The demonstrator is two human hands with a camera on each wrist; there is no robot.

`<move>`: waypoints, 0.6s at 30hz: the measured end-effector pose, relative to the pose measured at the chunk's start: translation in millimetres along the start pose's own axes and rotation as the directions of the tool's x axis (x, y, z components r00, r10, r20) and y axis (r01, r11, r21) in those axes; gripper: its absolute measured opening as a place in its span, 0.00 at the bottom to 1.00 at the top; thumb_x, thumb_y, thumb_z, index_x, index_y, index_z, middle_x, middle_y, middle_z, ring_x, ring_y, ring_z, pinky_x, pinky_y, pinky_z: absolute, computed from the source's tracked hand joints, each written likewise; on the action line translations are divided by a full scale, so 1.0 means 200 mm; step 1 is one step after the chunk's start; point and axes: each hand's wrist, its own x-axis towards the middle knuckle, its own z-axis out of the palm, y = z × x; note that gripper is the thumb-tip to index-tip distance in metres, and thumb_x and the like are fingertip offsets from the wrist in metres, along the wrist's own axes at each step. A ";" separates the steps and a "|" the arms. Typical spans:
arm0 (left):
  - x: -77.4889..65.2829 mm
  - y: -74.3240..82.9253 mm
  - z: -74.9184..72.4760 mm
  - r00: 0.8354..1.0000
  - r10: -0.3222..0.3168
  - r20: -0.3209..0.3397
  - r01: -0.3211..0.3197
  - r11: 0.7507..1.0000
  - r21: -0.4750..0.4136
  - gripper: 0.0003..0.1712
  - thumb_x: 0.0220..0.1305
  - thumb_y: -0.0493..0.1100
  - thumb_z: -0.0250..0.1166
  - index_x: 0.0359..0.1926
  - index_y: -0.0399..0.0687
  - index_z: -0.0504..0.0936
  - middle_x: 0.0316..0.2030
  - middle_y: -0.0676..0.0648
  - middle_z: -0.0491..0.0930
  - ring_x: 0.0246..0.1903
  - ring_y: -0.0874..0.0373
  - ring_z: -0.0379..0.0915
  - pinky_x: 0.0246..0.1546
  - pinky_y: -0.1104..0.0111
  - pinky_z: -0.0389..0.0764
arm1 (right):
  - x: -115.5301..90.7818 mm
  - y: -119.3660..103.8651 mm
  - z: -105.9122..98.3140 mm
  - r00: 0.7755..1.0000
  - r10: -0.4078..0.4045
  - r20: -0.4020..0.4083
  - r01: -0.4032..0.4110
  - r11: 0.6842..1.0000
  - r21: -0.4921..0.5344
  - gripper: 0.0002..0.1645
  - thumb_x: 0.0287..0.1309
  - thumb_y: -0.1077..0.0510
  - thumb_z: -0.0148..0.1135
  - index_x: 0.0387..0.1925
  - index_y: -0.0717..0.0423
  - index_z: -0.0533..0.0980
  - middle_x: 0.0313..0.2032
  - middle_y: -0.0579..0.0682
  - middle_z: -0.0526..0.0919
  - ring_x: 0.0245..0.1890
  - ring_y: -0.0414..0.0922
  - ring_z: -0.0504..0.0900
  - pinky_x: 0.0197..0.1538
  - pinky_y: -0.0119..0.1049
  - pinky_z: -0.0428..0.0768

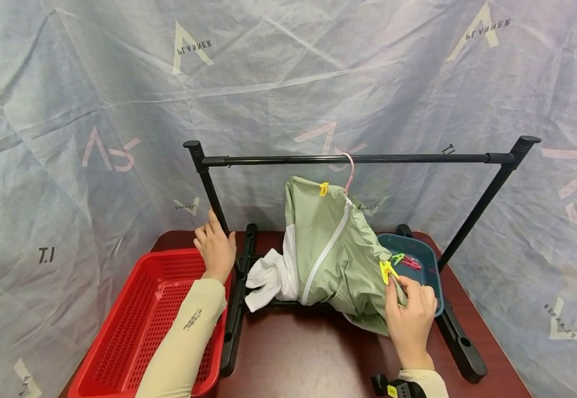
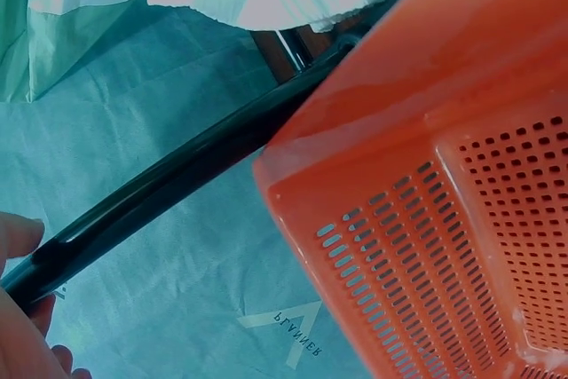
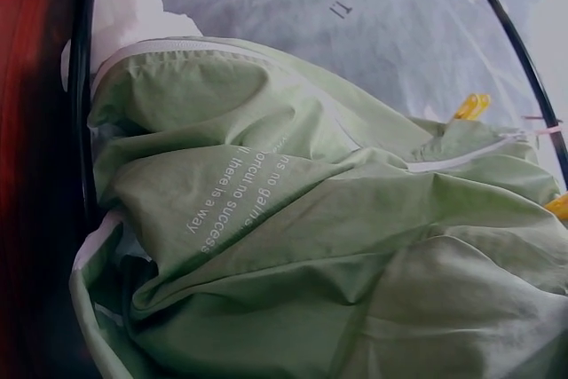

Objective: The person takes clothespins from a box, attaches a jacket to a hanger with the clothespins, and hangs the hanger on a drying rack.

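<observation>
A light green jacket [image 1: 335,243] with a white zip and white sleeve hangs tilted from a pink hanger [image 1: 351,171] on the black clothes rack [image 1: 278,160]. One yellow clothespin [image 1: 324,189] sits at its upper edge. My right hand [image 1: 410,315] pinches another yellow clothespin [image 1: 386,271] at the jacket's right side, in front of a blue basket. Over at the rack's left post [image 2: 177,175], my left hand [image 1: 216,246] holds on, thumb on one side and fingers on the other. Green cloth fills the right wrist view, where that hand is hidden.
A red perforated basket [image 1: 141,309] stands at the left, under my left forearm. Behind the jacket's right side, the blue basket [image 1: 435,276] contains pink and green clothespins [image 1: 410,262]. The rack's black feet [image 1: 460,342] stand on the brown table [image 1: 308,354], with a printed grey sheet [image 1: 119,83] behind.
</observation>
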 end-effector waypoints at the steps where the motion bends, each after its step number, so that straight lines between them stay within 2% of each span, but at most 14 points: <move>1: 0.00 0.00 0.00 1.000 0.000 0.000 0.000 1.000 -0.010 0.48 0.64 0.39 0.68 0.76 0.37 0.48 0.54 0.29 0.71 0.51 0.33 0.59 0.46 0.44 0.59 | 0.00 0.00 0.00 1.000 0.000 0.001 0.000 1.000 0.001 0.09 0.50 0.68 0.69 0.34 0.70 0.79 0.26 0.63 0.80 0.27 0.56 0.66 0.38 0.47 0.58; 7: -0.01 0.00 -0.01 1.000 -0.006 0.009 0.006 1.000 -0.020 0.52 0.63 0.42 0.70 0.77 0.39 0.47 0.54 0.29 0.71 0.53 0.32 0.58 0.48 0.44 0.59 | 0.01 0.00 -0.02 1.000 0.016 0.025 -0.015 1.000 -0.004 0.09 0.51 0.66 0.66 0.35 0.69 0.79 0.27 0.62 0.79 0.28 0.56 0.67 0.38 0.45 0.60; 12: -0.01 0.01 -0.03 0.998 -0.028 0.047 0.028 1.000 -0.012 0.54 0.63 0.47 0.69 0.78 0.39 0.44 0.56 0.28 0.70 0.55 0.32 0.57 0.50 0.43 0.59 | 0.01 0.02 -0.02 1.000 -0.003 0.022 0.003 1.000 -0.003 0.11 0.53 0.63 0.65 0.35 0.70 0.79 0.25 0.61 0.75 0.27 0.55 0.66 0.37 0.45 0.60; 18: 0.00 0.04 -0.05 0.995 -0.044 0.085 0.046 0.999 -0.014 0.56 0.62 0.49 0.68 0.78 0.37 0.42 0.59 0.28 0.67 0.58 0.32 0.55 0.52 0.43 0.58 | 0.02 0.03 -0.02 1.000 -0.026 0.001 0.026 1.000 -0.009 0.13 0.51 0.61 0.63 0.34 0.71 0.78 0.23 0.61 0.73 0.26 0.54 0.64 0.37 0.38 0.58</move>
